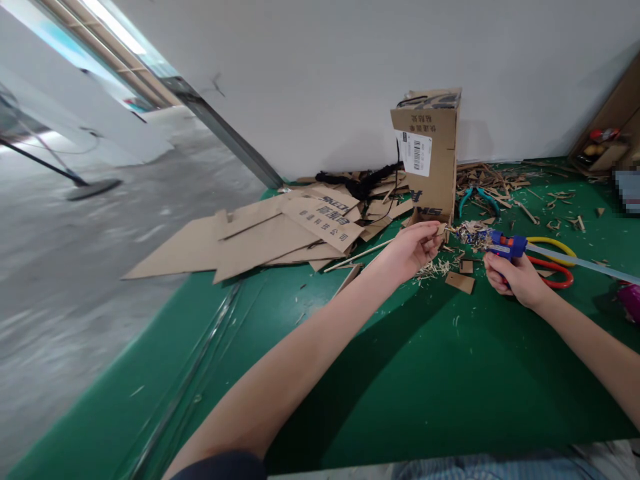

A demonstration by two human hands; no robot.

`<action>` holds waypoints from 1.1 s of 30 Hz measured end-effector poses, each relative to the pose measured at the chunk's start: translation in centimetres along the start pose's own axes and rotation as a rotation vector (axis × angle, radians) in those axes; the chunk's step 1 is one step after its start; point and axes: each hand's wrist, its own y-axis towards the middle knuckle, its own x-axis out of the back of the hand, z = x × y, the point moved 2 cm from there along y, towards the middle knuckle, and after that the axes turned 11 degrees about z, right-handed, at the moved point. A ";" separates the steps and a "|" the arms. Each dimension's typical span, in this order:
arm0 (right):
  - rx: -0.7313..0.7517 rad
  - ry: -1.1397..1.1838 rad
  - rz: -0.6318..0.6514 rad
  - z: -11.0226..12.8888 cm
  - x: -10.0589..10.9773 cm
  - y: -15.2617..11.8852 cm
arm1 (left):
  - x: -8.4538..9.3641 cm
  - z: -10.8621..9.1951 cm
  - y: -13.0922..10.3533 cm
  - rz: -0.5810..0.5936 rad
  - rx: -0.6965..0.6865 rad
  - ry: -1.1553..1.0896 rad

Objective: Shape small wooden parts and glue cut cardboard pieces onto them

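My right hand [511, 275] is wrapped round the grip of a blue hot glue gun [506, 245], with a long pale glue stick [580, 261] coming out of its back. The gun's front points left, towards my left hand [417, 248]. My left hand pinches something small and brownish at its fingertips, too small to name, close to the gun's tip. Bits of string and scraps [470, 233] surround the front of the gun. A tall cardboard box [434, 157] stands upright just behind my left hand.
Flat cardboard pieces [270, 237] cover the table's left back. Teal-handled pliers [480, 195], red and yellow handles [565, 275] and cardboard scraps [460, 282] lie around the gun. A thin stick [357, 256] lies left of my left hand. An open box [600, 150] stands at the right.
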 end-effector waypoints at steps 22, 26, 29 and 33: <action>-0.025 -0.007 0.013 0.1 -0.1 -0.1 | -0.1 -0.1 -0.1 -0.046 0.006 -0.003; -0.027 -0.018 0.023 0.2 -0.2 -0.2 | -0.2 -0.1 -0.1 -0.036 0.006 -0.005; -0.027 -0.029 0.021 0.3 -0.2 -0.2 | -0.2 -0.1 -0.1 -0.049 0.005 -0.008; -0.026 -0.030 0.015 0.2 -0.2 -0.1 | -0.2 -0.1 0.0 -0.045 0.001 -0.014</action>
